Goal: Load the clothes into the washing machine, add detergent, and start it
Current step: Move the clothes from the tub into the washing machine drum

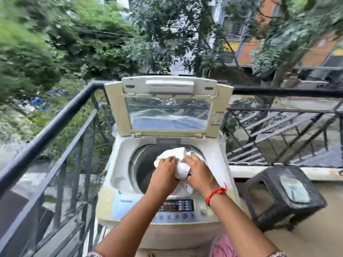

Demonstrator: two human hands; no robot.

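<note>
Cloth over open drum
Left hand (163, 173) and right hand (199, 175) grip crumpled white cloth (179, 154) above washing machine (120, 175) drum.

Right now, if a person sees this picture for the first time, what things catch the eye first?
First, the two hands, left hand and right hand, gripping a bundled white cloth over the open drum of the top-loading washing machine in the middle. Its lid stands raised behind them. A dark stool stands to the right, and a black railing runs round the balcony.
</note>
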